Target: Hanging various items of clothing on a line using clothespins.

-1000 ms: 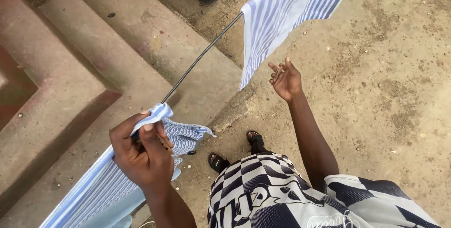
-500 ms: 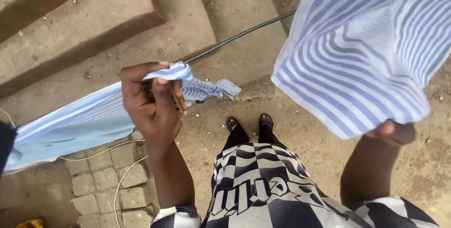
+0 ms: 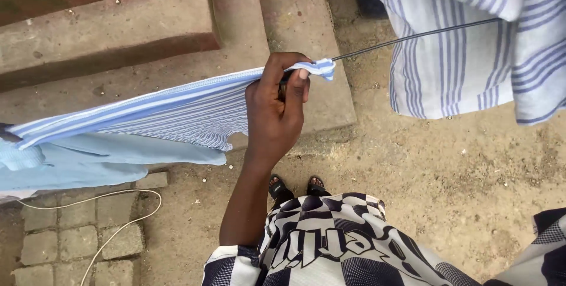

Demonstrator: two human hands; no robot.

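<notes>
Pinching the corner of a blue-and-white striped cloth [image 3: 177, 115] against a dark line [image 3: 407, 37], the left hand [image 3: 277, 109] has its fingers [image 3: 300, 83] closed tight on the fabric and the line together. From that corner the cloth hangs along the line, running off to the left, with a plain light blue cloth [image 3: 76, 165] just below it. A second striped cloth [image 3: 466, 38] hangs over the same line to the right, apart from the hand. The right hand is out of sight; only a checked sleeve shows at the lower right edge. Below are concrete steps [image 3: 177, 21], sandy ground [image 3: 460, 174], paving blocks with a white cord [image 3: 124, 218] across them, and the person's sandalled feet [image 3: 295, 187].
</notes>
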